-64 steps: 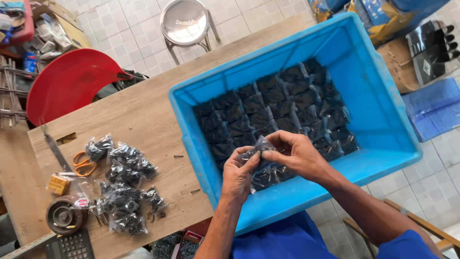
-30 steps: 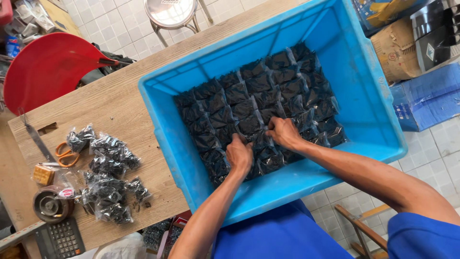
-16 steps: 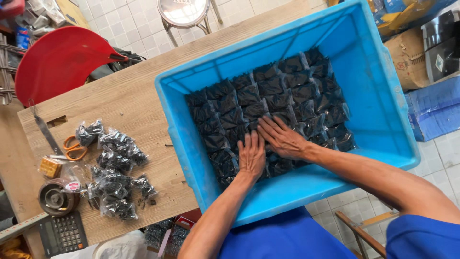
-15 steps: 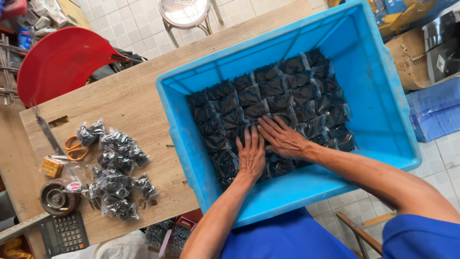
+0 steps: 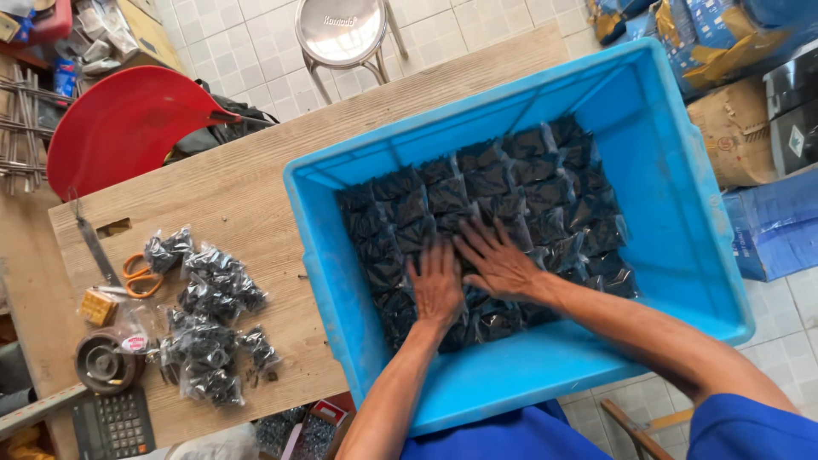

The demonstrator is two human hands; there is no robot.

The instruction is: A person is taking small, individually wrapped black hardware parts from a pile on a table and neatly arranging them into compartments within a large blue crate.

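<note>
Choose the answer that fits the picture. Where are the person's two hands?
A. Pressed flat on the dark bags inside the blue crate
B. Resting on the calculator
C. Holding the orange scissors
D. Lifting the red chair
A: the left hand and the right hand lie palm down, fingers spread, on the dark bags in the blue crate.

A large blue plastic crate [image 5: 682, 247] sat on the right part of the wooden worktop [image 5: 247, 196], filled with rows of small clear bags of dark parts [image 5: 511, 183]. Both hands lay flat on those bags, the left hand [image 5: 436, 285] just beside the right hand [image 5: 498, 262]. Left of the crate, a loose heap of similar bags [image 5: 209, 319] lay on the worktop, with orange-handled scissors [image 5: 136, 274] and a dark calculator [image 5: 112, 423] further left.
</note>
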